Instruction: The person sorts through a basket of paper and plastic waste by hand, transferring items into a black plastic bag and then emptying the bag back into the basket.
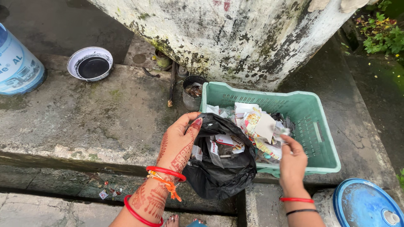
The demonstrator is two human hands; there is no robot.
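My left hand (179, 145), patterned with henna and wearing red bangles, grips the rim of a black plastic bag (221, 172) and holds it open in front of a green plastic crate (320, 126). Torn paper and wrappers (256, 126) lie heaped in the crate's left part, and some scraps show inside the bag's mouth. My right hand (292, 162) reaches into the crate from the near side, its fingers closed on paper scraps at the edge of the heap.
A mossy concrete wall (235, 38) rises behind the crate. A small dark tin (192, 90) stands at the crate's left, a white bowl (90, 63) farther left, a large pale drum (17, 63) at the left edge, a blue lid (366, 206) at bottom right.
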